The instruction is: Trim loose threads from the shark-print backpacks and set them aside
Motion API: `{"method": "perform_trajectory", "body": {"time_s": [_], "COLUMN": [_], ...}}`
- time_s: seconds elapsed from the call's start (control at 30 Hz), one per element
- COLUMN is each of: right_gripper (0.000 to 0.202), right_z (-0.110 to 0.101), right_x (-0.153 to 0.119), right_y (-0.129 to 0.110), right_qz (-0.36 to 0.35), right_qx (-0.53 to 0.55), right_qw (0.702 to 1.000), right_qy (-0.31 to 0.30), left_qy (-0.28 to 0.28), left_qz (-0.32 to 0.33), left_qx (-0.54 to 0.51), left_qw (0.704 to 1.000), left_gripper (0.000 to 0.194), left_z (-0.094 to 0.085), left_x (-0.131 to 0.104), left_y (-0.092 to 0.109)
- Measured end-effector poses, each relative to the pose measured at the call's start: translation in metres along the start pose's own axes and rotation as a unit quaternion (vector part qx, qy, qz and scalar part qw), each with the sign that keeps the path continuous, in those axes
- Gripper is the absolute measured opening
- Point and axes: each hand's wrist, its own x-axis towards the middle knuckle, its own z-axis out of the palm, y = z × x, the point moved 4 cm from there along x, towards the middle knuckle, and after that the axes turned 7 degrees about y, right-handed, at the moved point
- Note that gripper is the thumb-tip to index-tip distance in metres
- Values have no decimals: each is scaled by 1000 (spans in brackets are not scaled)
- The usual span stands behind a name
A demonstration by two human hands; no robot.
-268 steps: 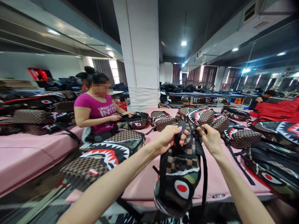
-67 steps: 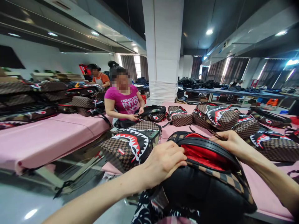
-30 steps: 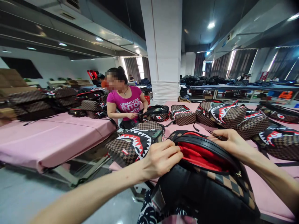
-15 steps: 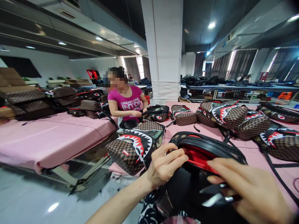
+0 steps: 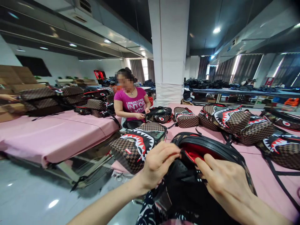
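An open backpack [image 5: 211, 145] with a black back and straps and a red lining [image 5: 191, 153] stands in front of me, partly against my lap. My left hand [image 5: 161, 162] pinches the left end of its zipped opening. On the right side of the opening, my right hand [image 5: 220, 178] has thumb and forefinger closed on the edge of the red lining. Small scissors [image 5: 199, 175] stay tucked under the right hand's fingers, mostly hidden, with only bits of metal showing. A checkered backpack [image 5: 138, 145] with a shark-mouth print lies just beyond my left hand.
Several similar backpacks [image 5: 231, 120] crowd the pink table [image 5: 249, 162] on the right. Across it a co-worker [image 5: 132, 104] handles a camouflage backpack [image 5: 160, 115]. Another pink table [image 5: 58, 134] at left bears more bags. A white pillar [image 5: 170, 50] stands behind.
My right hand has moved left and inward along the opening, and the scissor blades have turned mostly out of sight. My left hand keeps its pinch. The view has shifted slightly left.
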Motion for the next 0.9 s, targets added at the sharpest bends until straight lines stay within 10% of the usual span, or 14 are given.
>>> {"method": "perform_trajectory", "body": {"time_s": [0.17,0.4,0.67,0.9], "right_gripper": [26,24,23,22], "right_z": [-3,-8,-4,-4], "right_x": [-6,-11,-30,-27], "right_y": [-3,-12,-25,-18], "right_qz": [-49,-101,-161,-114], "right_qx": [8,45,-8,12], "right_qw": [997,990,986,989], "right_qy": [58,91,39,91], "left_qy": [-223,-432,-417,-315], "left_qz": [-370,-499,-544,-541], "left_qx": [-61,-31,-36,-98], "left_qw": [900,750,727,774], "left_gripper": [31,31,22,20], "left_z": [3,27,30,23], "left_x": [0,31,26,19], "left_y": [-6,-16,-14,-11]}}
